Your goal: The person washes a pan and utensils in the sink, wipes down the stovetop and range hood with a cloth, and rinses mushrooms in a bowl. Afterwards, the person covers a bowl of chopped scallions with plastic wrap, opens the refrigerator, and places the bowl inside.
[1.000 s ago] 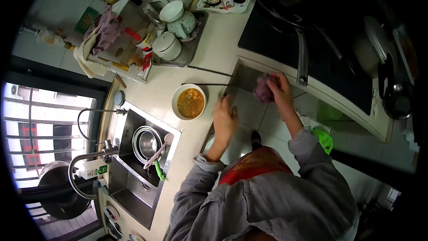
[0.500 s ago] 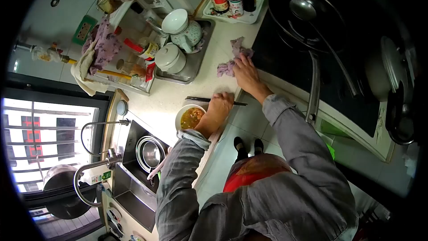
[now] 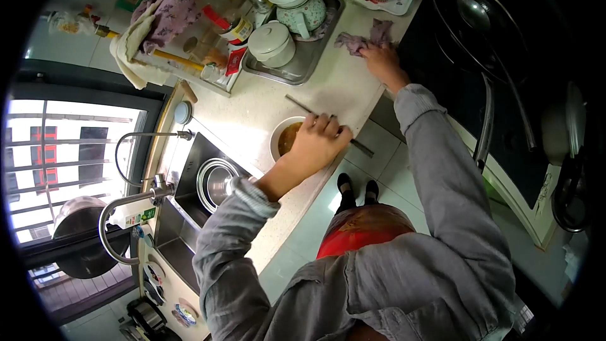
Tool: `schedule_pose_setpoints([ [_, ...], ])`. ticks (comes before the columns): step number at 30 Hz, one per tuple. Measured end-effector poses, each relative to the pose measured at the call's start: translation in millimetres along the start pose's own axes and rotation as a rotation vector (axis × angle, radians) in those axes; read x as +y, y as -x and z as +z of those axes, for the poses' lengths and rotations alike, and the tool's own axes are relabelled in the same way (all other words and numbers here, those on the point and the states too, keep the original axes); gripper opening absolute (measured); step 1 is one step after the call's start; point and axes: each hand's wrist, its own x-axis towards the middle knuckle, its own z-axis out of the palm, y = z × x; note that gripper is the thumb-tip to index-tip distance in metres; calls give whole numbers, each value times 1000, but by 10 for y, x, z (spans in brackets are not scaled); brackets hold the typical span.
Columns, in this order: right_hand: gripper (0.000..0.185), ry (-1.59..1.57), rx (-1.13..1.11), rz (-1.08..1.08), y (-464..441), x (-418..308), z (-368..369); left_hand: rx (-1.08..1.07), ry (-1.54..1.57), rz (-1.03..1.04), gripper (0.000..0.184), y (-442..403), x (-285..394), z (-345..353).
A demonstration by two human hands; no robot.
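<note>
My left hand [image 3: 319, 143] is closed around a pair of dark chopsticks [image 3: 362, 147], whose ends stick out on both sides of the fist. Below and beside that hand, a white bowl [image 3: 276, 141] of orange-brown soup stands on the counter, partly covered by the fingers. My right hand [image 3: 383, 66] rests at the counter's far part with its fingers on a crumpled purple cloth [image 3: 355, 43], close to the black cooktop's edge.
A metal tray [image 3: 302, 76] holds a lidded white pot and a patterned teapot. Bottles stand on a white tray [image 3: 404, 4]. The sink [image 3: 178, 233] is at left; a pan [image 3: 442, 19] with a ladle sits on the cooktop [image 3: 429, 63].
The purple cloth went from the air above the floor onto the counter with my right hand. My left hand has taken hold of the chopsticks and lifted them beside the bowl.
</note>
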Motion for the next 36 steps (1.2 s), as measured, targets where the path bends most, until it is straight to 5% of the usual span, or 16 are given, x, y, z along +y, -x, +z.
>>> schedule_pose_setpoints([
  [7, 29, 91, 217, -121, 642, -362, 204, 86, 68, -74, 24, 810, -17, 40],
  [10, 18, -225, 381, -264, 945, -533, 206, 56, 82, -101, 22, 923, -13, 81],
  [12, 17, -535, 195, -58, 1091, -577, 69, 46, 111, -126, 25, 932, -2, 59],
  [15, 16, -1125, 301, 306, 1062, -484, -46, 23, 148, -163, 33, 958, -23, 50],
  [16, 16, -1019, 362, 456, 1034, -392, -227, 23, 144, -157, 35, 960, -26, 57],
  [20, 20, -687, 760, 442, 1060, 64, -705, 6, 152, -134, 41, 932, -35, 107],
  [23, 25, -123, 446, 436, 1219, 336, -609, 1, 170, -159, 41, 910, -11, 96],
  [26, 35, 219, 421, 149, 1230, 730, 61, 20, 175, -178, 37, 859, -7, -4],
  [30, 45, -2, 240, 346, 713, 672, -83, 81, 169, -213, 32, 766, 36, -190],
  [36, 39, -45, 404, 222, 922, 661, -66, 126, 319, -232, 29, 24, 140, -275],
])
